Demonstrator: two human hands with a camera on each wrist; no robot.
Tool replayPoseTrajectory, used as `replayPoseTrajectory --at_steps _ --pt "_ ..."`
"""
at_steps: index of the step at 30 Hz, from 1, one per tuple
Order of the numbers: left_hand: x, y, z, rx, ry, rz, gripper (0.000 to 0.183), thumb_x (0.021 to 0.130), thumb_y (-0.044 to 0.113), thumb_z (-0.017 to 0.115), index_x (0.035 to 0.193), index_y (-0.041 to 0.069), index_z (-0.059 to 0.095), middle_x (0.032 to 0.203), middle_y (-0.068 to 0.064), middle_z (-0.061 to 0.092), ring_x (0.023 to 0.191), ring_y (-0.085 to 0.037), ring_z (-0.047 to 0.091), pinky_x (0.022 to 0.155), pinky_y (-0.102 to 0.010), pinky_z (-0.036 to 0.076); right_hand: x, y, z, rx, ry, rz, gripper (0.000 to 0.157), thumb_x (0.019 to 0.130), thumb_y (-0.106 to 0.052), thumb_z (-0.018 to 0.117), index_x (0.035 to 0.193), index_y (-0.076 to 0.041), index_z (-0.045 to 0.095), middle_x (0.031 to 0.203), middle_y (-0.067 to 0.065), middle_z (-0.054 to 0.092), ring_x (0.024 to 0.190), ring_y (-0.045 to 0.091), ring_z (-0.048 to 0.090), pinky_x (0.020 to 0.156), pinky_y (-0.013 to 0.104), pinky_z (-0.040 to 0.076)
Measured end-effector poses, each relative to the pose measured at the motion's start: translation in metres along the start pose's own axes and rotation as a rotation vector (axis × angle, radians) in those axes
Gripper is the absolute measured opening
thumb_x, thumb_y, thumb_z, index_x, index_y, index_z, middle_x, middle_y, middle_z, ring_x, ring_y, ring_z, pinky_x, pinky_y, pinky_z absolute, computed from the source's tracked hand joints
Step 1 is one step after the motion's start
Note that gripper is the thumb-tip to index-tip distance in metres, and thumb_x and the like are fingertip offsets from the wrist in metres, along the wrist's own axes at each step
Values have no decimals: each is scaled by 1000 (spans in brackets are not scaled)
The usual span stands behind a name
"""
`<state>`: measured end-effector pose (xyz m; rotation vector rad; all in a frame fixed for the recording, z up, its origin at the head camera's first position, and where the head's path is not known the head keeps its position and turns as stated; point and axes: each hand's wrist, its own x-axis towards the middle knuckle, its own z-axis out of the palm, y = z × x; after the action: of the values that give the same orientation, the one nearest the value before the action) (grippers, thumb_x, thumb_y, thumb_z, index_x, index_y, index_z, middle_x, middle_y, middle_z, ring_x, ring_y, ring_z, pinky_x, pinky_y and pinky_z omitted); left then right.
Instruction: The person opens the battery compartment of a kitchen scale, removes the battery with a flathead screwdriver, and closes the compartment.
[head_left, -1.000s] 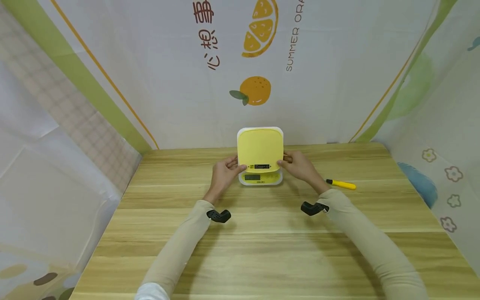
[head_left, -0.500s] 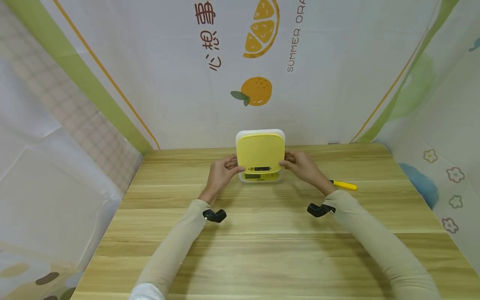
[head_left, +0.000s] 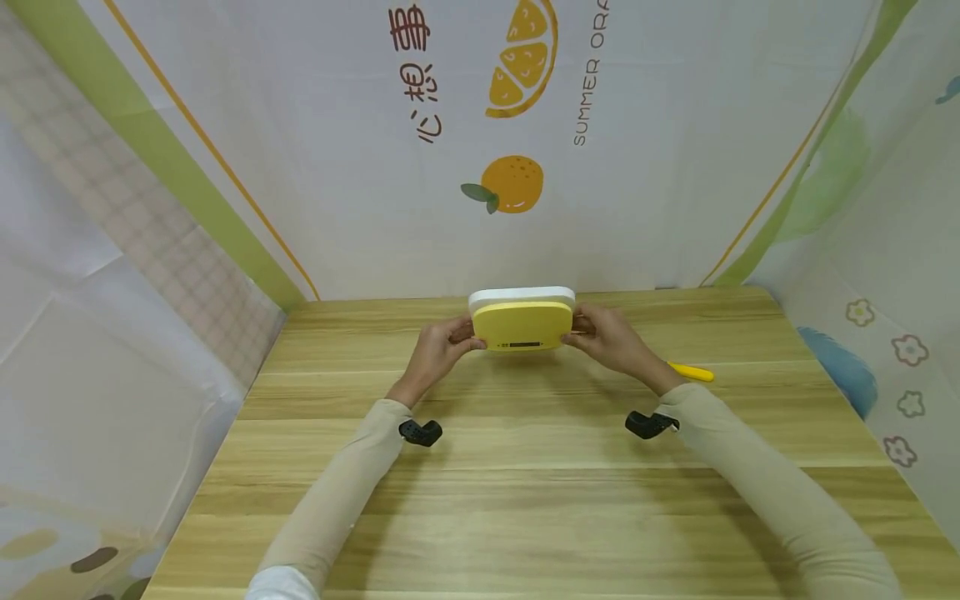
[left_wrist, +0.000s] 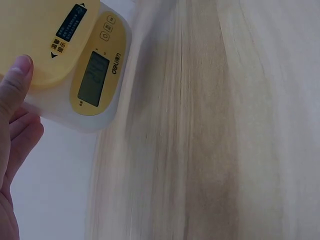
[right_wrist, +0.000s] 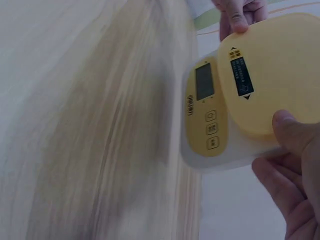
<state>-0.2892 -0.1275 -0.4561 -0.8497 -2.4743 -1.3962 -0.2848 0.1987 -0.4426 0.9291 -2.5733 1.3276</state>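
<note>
A white kitchen scale (head_left: 522, 294) with a yellow weighing plate (head_left: 522, 325) is held up at the back of the table, tilted so its top faces me. My left hand (head_left: 441, 348) grips its left side, thumb on the front of the plate and fingers behind. On the other side my right hand (head_left: 611, 340) grips it the same way. In the left wrist view the scale's display (left_wrist: 94, 79) shows faint digits. The right wrist view shows the round buttons (right_wrist: 212, 129) beside the display, with the thumb of my right hand (right_wrist: 295, 150) on the plate's edge.
A yellow-handled tool (head_left: 692, 372) lies on the wooden table (head_left: 517, 500), partly hidden by my right wrist. A printed white cloth (head_left: 360, 208) hangs just behind the table's back edge. A blue shape (head_left: 838, 371) shows beyond the right edge.
The scale has tipped further, its top edge coming down toward me, so the plate looks much flatter and the display is hidden in the head view. Both hands keep their grip and have spread slightly.
</note>
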Motion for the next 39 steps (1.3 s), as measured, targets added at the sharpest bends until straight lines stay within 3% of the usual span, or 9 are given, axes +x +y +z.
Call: replayPoseTrajectory --at_steps 5,9,12,17,20,25,32,39 --pt "-2 -1 -2 34 7 37 34 88 14 79 119 3 72 106 -11 77 93 -22 76 83 -37 66 -4 3 2 -52 22 -102 36 88 3 77 123 4 68 116 20 73 102 34 73 85 32 65" --pt "-1 -3 -1 119 21 93 24 82 9 84 101 3 71 94 -11 77 85 -24 75 77 -39 66 -8 3 3 -135 36 -118 15 86 0 80 99 0 73 96 15 76 92 32 76 79 36 66" --pt "-2 -7 -1 171 9 132 23 80 6 86 90 5 65 85 -10 74 82 -25 74 75 -37 66 -10 5 4 -197 45 -145 13 84 -2 82 91 -3 72 89 14 76 87 32 76 76 38 67" --pt "-4 -10 0 201 -17 168 26 81 -2 83 102 2 68 99 -14 76 91 -27 76 80 -32 66 -13 11 6 -287 51 -252 40 79 5 84 117 5 73 110 23 74 92 35 75 76 40 66" --pt "-4 -13 1 228 -18 220 39 80 -6 83 115 3 71 114 -16 75 98 -30 75 86 -32 65 -14 15 7 -357 67 -325 49 76 6 85 123 7 70 115 24 72 94 35 75 75 40 66" --pt "-5 -18 4 270 -17 311 41 76 -6 85 114 0 70 118 -18 73 104 -32 73 90 -32 63 -14 21 9 -441 97 -435 50 71 6 88 118 7 73 114 23 73 97 35 74 77 42 66" --pt "-11 -20 8 302 -21 322 39 75 -8 85 110 -3 69 120 -22 71 107 -33 71 90 -30 62 -17 33 12 -546 91 -529 41 71 1 91 109 4 76 113 19 74 100 32 74 81 40 65" --pt "-12 -22 12 398 -24 343 38 76 -7 86 108 -1 68 116 -19 73 99 -30 74 86 -32 64 -15 40 14 -597 102 -651 47 68 6 90 113 5 75 106 20 76 91 32 76 72 40 67"
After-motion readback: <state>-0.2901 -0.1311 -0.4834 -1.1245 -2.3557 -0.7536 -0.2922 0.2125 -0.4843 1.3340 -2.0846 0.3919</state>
